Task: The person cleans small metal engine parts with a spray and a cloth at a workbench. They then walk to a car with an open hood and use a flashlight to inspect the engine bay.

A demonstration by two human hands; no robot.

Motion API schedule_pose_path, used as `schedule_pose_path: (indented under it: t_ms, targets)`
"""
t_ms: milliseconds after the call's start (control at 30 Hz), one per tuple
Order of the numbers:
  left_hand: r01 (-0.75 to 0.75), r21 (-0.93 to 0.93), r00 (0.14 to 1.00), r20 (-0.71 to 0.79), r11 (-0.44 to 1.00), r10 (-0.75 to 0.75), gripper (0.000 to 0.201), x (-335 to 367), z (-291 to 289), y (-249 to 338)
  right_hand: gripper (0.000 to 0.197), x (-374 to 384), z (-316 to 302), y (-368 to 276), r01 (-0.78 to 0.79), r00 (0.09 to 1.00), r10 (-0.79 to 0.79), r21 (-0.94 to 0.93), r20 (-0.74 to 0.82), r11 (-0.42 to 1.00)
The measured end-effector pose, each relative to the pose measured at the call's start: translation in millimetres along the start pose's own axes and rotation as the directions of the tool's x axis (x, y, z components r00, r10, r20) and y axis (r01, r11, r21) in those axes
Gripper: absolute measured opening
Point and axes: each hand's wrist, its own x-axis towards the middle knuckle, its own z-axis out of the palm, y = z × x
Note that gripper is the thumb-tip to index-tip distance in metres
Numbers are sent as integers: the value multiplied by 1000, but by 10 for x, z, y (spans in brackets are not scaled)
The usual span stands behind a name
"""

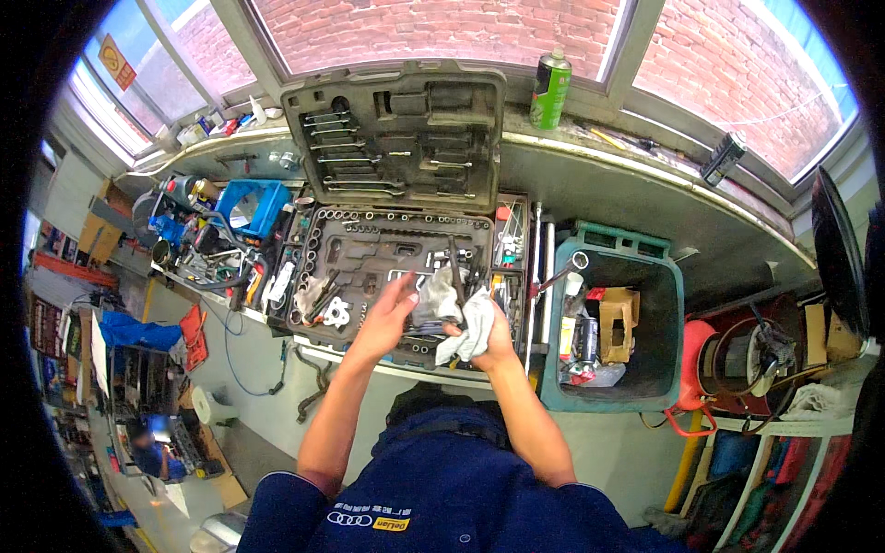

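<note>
My right hand [498, 340] is closed around a crumpled white rag [468, 334], over the right front of an open socket set case [369, 221]. A greyer piece of cloth [441, 297] bunches up just left of the rag; I cannot tell if they are one piece. A dark bar [454, 263] shows just above the cloth, and whether it is gripped is hidden. My left hand [385, 319] is held over the case with its fingers stretched out and nothing in it. Sockets line the tray, and several combination wrenches [346, 160] sit in the raised lid.
A teal bin [608, 401] with boxes and cans stands to the right, a wrench [562, 275] over its edge. On the left lie a blue basket [269, 205] and loose tools. A green spray can [550, 90] and a dark can [724, 158] stand on the windowsill.
</note>
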Motion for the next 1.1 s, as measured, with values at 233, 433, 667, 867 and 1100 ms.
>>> schedule_pose_path:
  t_ms: [233,433,667,867,1100]
  targets:
    - [202,-463,970,218,863,-109,36,11,436,-266,51,-152,-13,-234,69,995,-56,-170,78,983]
    - [-64,-286,998,-10,956,64,31,192,282,69,48,-340,0,-269,75,997,-78,-101,-27,992]
    - [-154,-18,947,283,988,153,26,656,510,549,57,-419,-106,-226,109,987,-107,-6,118,994]
    - [-92,-29,823,560,995,93,26,887,659,436,59,-524,-227,-333,-44,957,7,121,289,992]
    - [-79,-62,824,558,995,100,27,774,838,588,60,-538,-332,-359,155,987,-154,29,-52,987]
